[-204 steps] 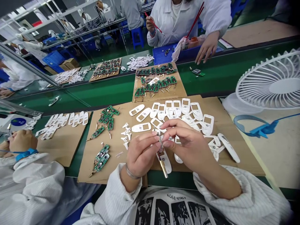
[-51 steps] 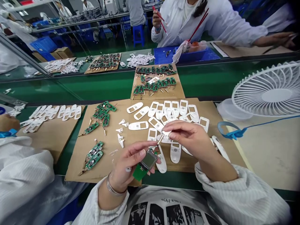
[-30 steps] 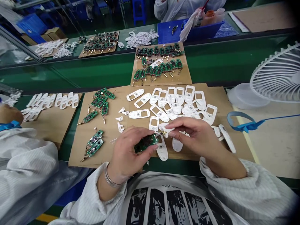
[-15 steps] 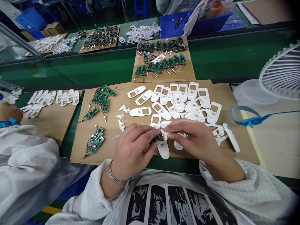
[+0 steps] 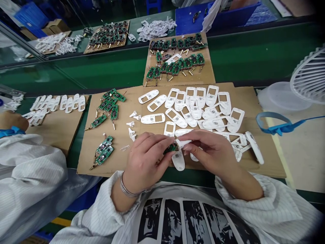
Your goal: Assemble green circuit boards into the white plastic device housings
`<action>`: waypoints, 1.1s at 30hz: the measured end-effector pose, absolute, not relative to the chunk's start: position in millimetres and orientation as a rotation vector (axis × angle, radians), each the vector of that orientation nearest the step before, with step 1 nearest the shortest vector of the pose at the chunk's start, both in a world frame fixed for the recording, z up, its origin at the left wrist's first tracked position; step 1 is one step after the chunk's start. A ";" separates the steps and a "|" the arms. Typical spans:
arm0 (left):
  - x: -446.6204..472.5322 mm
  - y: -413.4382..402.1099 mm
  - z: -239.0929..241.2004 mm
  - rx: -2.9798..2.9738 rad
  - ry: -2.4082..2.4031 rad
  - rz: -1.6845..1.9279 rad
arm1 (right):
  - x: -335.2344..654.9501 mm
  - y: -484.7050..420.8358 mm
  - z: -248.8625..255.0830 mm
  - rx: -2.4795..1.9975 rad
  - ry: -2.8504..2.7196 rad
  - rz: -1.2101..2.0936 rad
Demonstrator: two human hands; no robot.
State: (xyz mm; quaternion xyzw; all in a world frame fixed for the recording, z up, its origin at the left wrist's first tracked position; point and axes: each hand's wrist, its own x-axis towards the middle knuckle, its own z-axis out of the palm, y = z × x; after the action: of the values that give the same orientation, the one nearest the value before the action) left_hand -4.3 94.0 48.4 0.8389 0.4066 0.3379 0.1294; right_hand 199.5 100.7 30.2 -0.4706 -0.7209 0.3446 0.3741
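My left hand (image 5: 149, 157) is closed around a green circuit board (image 5: 171, 148), of which only the end beyond the fingertips shows. My right hand (image 5: 209, 149) pinches a small white plastic tip (image 5: 183, 142), which meets the end of the board; the fingers hide how the two fit together. Just under the fingertips a white plastic casing half (image 5: 179, 162) lies on the cardboard (image 5: 119, 169). Several more white casing halves (image 5: 175, 118) with rectangular windows are spread beyond my hands. Small white nozzle-like pieces (image 5: 131, 124) lie beyond my left hand.
Loose green circuit boards (image 5: 104, 154) lie on the left. A second cardboard sheet (image 5: 208, 76) at the back holds rows of boards. A white fan (image 5: 311, 78) and a blue wrist strap (image 5: 274, 123) are at the right. A co-worker's sleeve (image 5: 27, 169) is at the left.
My right fingers have shifted slightly on the white tip, and more of it now shows pointing right. The view has moved a little. My left hand keeps its grip on the board.
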 end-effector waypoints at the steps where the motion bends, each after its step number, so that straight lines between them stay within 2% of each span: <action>1: -3.9 93.8 48.1 2.438 1.178 0.988 | 200.3 100.9 30.7 -1.215 -1.849 0.862; 5: -1.8 91.2 46.9 2.423 1.146 1.000 | 202.8 102.8 33.9 -1.220 -1.912 0.741; 12: -1.7 88.4 46.8 2.344 1.110 0.981 | 204.2 101.9 31.8 -1.150 -1.898 0.764; 14: -1.6 88.7 47.4 2.339 1.119 0.971 | 203.9 101.7 30.1 -1.201 -1.780 0.916; 18: -0.8 88.2 47.2 2.350 1.145 0.980 | 204.1 102.6 27.7 -1.150 -1.466 1.463; 20: -0.1 87.7 46.4 2.391 1.148 0.957 | 204.0 102.9 28.4 -1.140 -1.378 1.572; 23: 0.8 87.9 45.1 2.457 1.146 0.937 | 203.1 102.7 31.5 -1.202 -1.380 1.502; 29: 2.2 91.0 45.6 2.443 1.131 0.999 | 206.0 102.2 34.6 -1.202 -1.748 1.016; 33: 2.9 92.5 46.8 2.443 1.101 1.002 | 209.4 101.0 34.7 -1.226 -1.705 1.076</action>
State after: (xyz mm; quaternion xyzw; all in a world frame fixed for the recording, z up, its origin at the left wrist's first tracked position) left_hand 2.9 92.5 46.8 0.8455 0.3811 0.3469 0.1400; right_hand 209.4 101.0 34.7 -0.4803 -0.6681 0.4215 0.3812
